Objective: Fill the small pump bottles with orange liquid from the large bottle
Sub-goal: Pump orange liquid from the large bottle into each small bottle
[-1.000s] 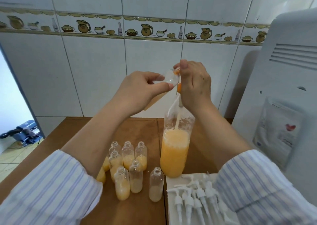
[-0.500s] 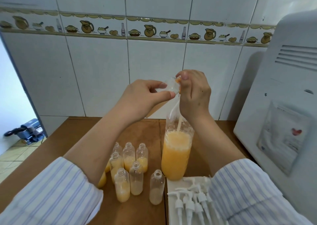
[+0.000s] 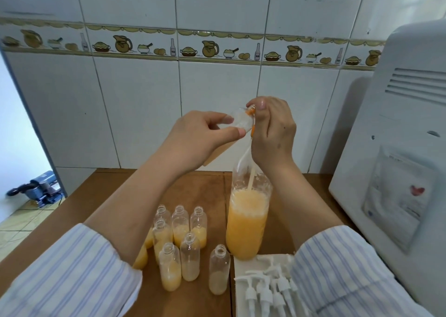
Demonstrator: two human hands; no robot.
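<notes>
The large clear bottle (image 3: 246, 222) stands on the wooden table (image 3: 101, 196), about half full of orange liquid. A pale tube runs down into it from an orange pump head (image 3: 252, 123). My right hand (image 3: 272, 133) grips that pump head above the bottle's neck. My left hand (image 3: 198, 142) holds a small clear bottle (image 3: 237, 124) tilted on its side, its mouth against the pump head. Several small open bottles (image 3: 190, 256) stand in a cluster left of the large bottle, some partly filled with orange liquid.
Several white pump tops (image 3: 265, 290) lie on a white cloth (image 3: 243, 266) at the front right. A large white appliance (image 3: 398, 147) fills the right side. A tiled wall (image 3: 217, 87) stands close behind the table.
Both hands keep the same hold on the small bottle and the pump head. Only the view has shifted slightly, showing more of the wall.
</notes>
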